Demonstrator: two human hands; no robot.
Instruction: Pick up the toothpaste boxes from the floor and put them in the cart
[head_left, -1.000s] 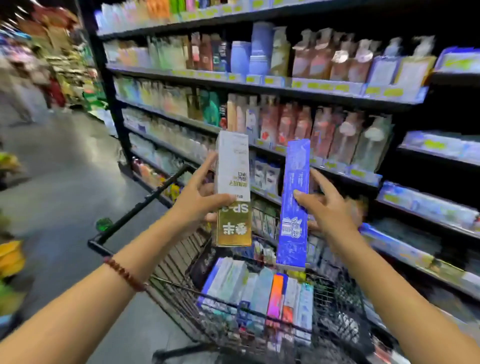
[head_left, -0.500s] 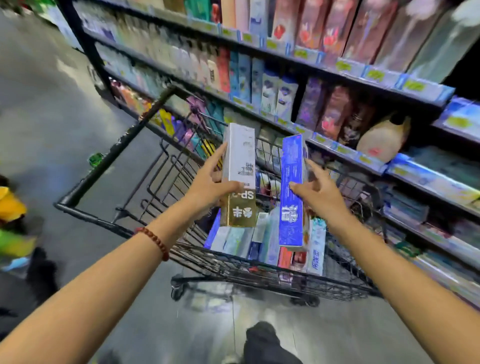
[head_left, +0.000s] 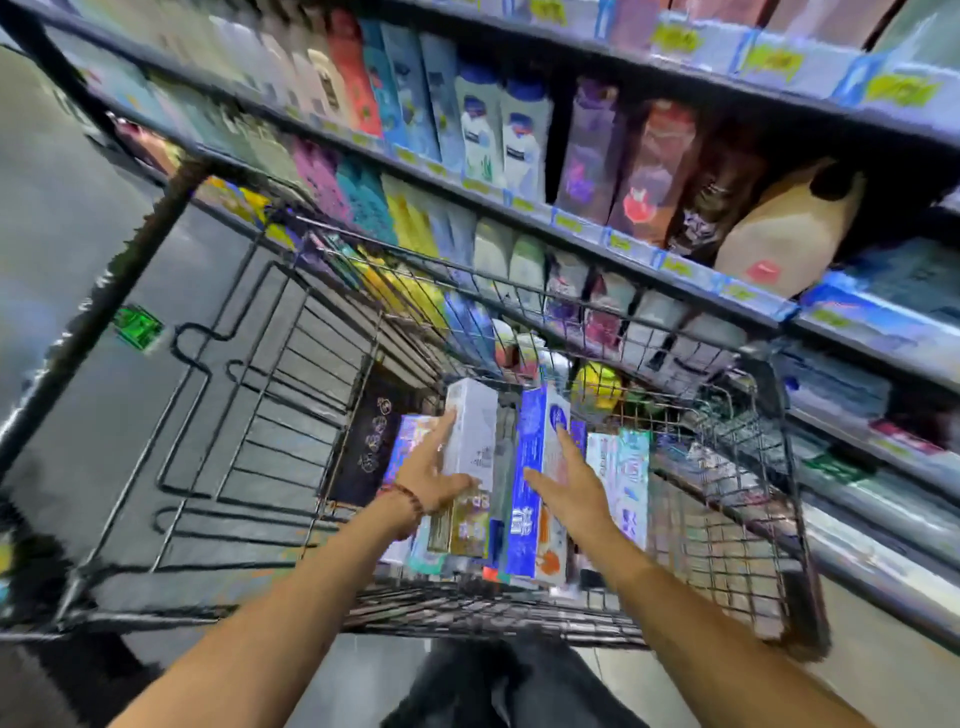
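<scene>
Both my hands reach down into the wire cart (head_left: 748, 519). My left hand (head_left: 428, 475) grips a white and gold toothpaste box (head_left: 470, 447), thumb across its front. My right hand (head_left: 569, 488) holds a blue toothpaste box (head_left: 530, 467), fingers spread along its right side. Both boxes stand lengthwise inside the basket, just above several other toothpaste boxes (head_left: 618, 478) that lie on the cart bottom. The lower ends of the two held boxes blur into that pile.
The cart's folded child seat frame (head_left: 249, 415) and black handle bar (head_left: 98, 312) lie to the left. Store shelves (head_left: 571, 218) full of bottles and boxes run along the right and far side. Grey floor (head_left: 57, 208) stretches to the left. My dark trouser leg (head_left: 498, 686) shows below.
Both hands have gone down from above the cart rim into the basket, carrying the two boxes with them. The view has tilted down over the cart.
</scene>
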